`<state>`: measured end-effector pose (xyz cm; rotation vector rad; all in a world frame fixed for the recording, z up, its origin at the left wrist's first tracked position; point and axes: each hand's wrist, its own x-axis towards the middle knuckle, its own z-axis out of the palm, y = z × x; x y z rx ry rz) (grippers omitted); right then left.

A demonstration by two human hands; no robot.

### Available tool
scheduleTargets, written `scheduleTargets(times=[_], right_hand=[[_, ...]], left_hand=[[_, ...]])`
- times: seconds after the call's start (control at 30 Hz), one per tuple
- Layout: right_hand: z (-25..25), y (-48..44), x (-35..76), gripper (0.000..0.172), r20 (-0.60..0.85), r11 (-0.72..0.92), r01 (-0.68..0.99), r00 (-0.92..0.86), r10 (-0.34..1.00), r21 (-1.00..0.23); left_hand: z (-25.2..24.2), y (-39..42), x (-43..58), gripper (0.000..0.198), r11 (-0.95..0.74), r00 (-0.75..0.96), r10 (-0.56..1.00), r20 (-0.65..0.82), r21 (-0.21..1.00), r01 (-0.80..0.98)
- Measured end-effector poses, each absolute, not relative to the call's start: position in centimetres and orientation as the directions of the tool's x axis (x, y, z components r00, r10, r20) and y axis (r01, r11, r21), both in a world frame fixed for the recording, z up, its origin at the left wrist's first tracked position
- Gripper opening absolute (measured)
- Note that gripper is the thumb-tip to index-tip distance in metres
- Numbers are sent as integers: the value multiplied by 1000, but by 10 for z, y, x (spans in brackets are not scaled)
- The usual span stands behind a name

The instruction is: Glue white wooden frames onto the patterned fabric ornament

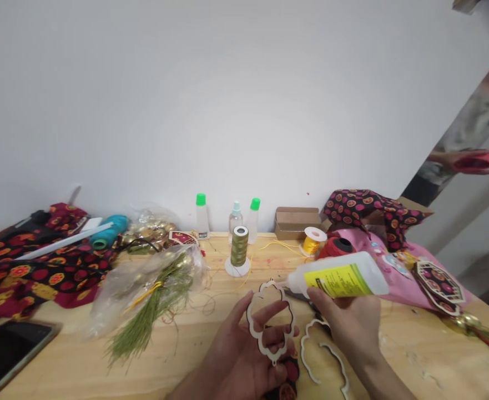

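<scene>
My left hand (pixel 244 350) holds a pale, scalloped, cut-out frame (pixel 250 319) upright, with small loops at its top and bottom. Fingers show through the opening. In my right hand (pixel 354 328) is a white glue bottle (pixel 373 272) with a yellow-green label, tipped on its side. Its nozzle points left and meets or nearly meets the frame's upper right edge. Below the bottle lies another scalloped outline piece (pixel 305 350) on the wood. Dark patterned fabric (pixel 292 369) shows under my left hand, partly hidden.
A green thread spool (pixel 240 247), green-capped bottles (pixel 202 216) and a small cardboard box (pixel 296 223) stand along the wall. Left are a green tassel (pixel 144 316), plastic bag (pixel 111 294), patterned cloth (pixel 53 266) and phone (pixel 13 353). A finished-looking ornament (pixel 439 286) rests right. Another person's hand (pixel 448 160) shows far right.
</scene>
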<state>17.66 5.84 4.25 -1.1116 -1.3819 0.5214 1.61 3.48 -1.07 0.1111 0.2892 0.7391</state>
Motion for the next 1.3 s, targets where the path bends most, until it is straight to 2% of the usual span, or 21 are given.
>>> scheduleTargets(times=[0.47, 0.73, 0.97, 1.3], right_hand=[[42, 59, 173, 20, 521, 459, 271, 232, 822, -846], [38, 58, 174, 21, 513, 464, 253, 186, 838, -849], [36, 59, 172, 24, 524, 474, 240, 223, 822, -847], [40, 59, 177, 19, 555, 495, 288, 188, 810, -820]], left_hand=[[-13, 34, 17, 49, 752, 724, 659, -205, 185, -633], [-9, 34, 18, 44, 754, 722, 657, -218, 182, -631], [-9, 33, 19, 49, 747, 714, 665, -220, 192, -637], [-11, 34, 17, 48, 746, 722, 665, -192, 199, -635]])
